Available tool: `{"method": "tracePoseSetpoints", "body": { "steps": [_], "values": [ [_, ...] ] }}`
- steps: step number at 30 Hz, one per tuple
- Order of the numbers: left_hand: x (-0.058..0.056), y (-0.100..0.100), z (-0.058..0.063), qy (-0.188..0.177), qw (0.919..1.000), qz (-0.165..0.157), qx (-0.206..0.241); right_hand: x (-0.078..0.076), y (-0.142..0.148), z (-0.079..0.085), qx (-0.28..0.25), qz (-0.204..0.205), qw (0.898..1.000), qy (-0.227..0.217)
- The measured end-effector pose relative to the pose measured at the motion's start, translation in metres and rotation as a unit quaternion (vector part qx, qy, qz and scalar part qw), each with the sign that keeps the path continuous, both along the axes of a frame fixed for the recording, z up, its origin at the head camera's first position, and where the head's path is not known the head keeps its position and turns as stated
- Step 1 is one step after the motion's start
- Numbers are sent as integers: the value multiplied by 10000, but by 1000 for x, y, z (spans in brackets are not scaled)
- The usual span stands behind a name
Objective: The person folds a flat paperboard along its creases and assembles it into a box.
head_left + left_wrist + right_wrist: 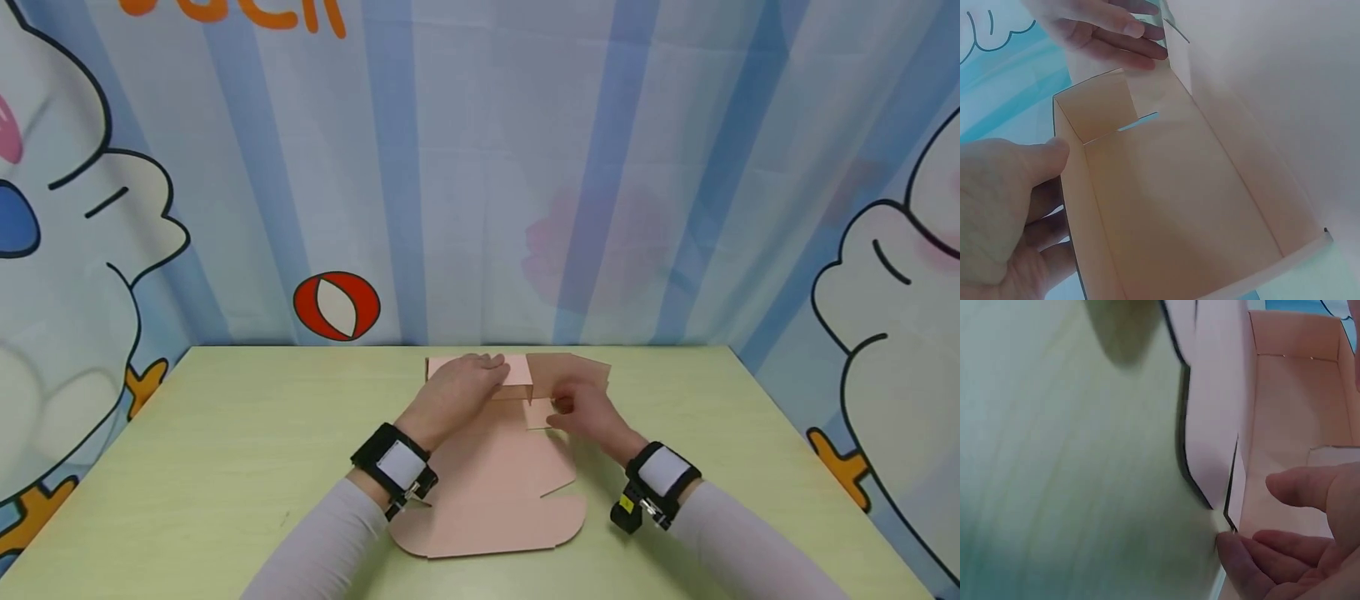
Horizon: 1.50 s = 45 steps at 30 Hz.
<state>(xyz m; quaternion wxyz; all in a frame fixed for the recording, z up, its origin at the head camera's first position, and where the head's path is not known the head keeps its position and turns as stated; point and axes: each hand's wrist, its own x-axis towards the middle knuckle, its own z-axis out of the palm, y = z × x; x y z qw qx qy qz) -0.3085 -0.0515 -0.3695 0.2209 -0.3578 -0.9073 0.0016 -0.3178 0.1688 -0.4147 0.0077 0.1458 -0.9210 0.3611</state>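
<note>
A partly folded pinkish-brown cardboard box (487, 467) lies on the table, its flat lid panel with rounded corners toward me. At the far end some walls stand up. My left hand (457, 396) grips the raised far wall (1079, 206), the thumb at its top edge and the fingers outside. On the right side, my right hand (592, 412) touches a side flap (1216, 425) with its fingertips, while the thumb (1297, 487) stays apart from the cardboard. A small folded end flap (1097, 109) stands in the far right corner, beside a narrow slot in the floor.
The pale green-yellow table (225, 467) extends around the box. Behind it hangs a blue striped curtain (480, 167) with printed cartoon figures and a red-and-white ball. Both wrists wear black straps (393, 467) with small cameras.
</note>
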Motion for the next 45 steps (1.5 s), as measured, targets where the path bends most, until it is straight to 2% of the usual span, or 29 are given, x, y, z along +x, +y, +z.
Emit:
{"method": "tracePoseSetpoints", "body": {
  "steps": [3,7,11,15,20,24,30,35,45],
  "values": [
    [1,0,0,11,10000,20,-6,2,-5,-2,276,-132,9993,217],
    [0,1,0,63,10000,-23,-37,2,-10,-3,85,-384,9992,81],
    [0,1,-1,120,9999,-48,-43,0,-11,-6,-575,-700,9953,-356],
    [0,2,-1,100,9999,-50,-24,-2,-9,-8,-1437,-842,9839,-646],
    [-1,3,-1,92,9999,-83,6,-2,-10,-7,-1957,-615,9745,-912],
    [-1,3,-1,63,9999,-78,1,0,-12,-4,-2063,-329,9726,-1024],
    [0,4,0,-45,10000,-21,-73,1,-14,-4,-2220,-164,9668,-1252],
    [0,3,-1,-71,9999,-42,-76,-5,-12,-6,-2152,82,9679,-1297],
    [0,2,0,-44,9999,31,-155,-17,-20,-15,-1970,173,9736,-1140]
  ]
}}
